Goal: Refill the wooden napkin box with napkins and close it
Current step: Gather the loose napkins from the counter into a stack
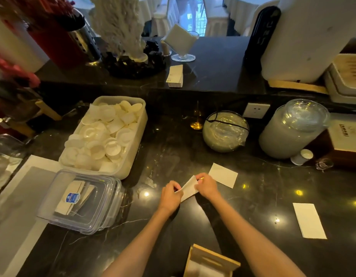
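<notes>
Both hands hold one white napkin [190,188] just above the dark marble counter [253,196]. My left hand [171,194] pinches its lower left end and my right hand [207,185] grips its upper right end. The wooden napkin box [209,261] stands at the bottom edge between my forearms, with white napkins showing inside it. Another napkin [223,174] lies flat just right of my right hand. A longer folded napkin [309,220] lies on the counter at the right.
A white bin of paper cups [105,134] and a clear lidded container [83,200] sit at the left. A glass bowl [225,130] and a large lidded jar [293,126] stand behind. On the raised ledge are a napkin stack [175,76] and a glass holding napkins [182,43].
</notes>
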Motion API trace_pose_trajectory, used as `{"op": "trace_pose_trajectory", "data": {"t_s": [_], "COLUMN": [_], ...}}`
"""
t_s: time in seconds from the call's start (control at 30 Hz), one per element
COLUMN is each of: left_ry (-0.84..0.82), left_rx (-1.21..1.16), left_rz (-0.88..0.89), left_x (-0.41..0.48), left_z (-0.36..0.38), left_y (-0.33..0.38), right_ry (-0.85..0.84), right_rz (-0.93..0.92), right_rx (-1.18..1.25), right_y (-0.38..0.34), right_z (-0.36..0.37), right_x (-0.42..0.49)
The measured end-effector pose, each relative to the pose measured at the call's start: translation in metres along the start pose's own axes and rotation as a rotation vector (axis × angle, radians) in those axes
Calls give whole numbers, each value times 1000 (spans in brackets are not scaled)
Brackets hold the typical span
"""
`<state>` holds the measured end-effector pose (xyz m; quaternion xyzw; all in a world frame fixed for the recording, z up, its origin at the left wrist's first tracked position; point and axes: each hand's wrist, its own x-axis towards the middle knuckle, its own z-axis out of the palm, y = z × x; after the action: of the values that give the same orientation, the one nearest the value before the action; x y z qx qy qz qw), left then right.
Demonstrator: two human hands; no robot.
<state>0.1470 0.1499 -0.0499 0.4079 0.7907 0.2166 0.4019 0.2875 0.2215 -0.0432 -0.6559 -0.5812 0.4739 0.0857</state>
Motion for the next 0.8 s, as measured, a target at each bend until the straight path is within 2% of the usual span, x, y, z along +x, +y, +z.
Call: {"op": "trace_pose_trajectory", "data": {"t_s": [0.1, 0.23, 0.37, 0.57, 0.8], "left_ry": [-56, -82, -94, -106, -75], "left_rx": [-217, -201, -19, 335, 436], "left_rz": [50, 43, 71, 141, 85], "left_x": [5, 29, 40, 48, 52], "left_z": [4, 37, 72, 102, 108], "left_y": [37, 90, 123, 135, 137], "right_ry": [85, 221, 334, 390, 401], "right_rz": [40, 115, 246, 292, 274], "right_rx": [193, 310, 296, 230, 146], "right_y": [20, 48, 62, 71, 81], "right_z": [-40, -78, -88, -78, -65], "right_x": [3, 7, 14, 20, 19]}}
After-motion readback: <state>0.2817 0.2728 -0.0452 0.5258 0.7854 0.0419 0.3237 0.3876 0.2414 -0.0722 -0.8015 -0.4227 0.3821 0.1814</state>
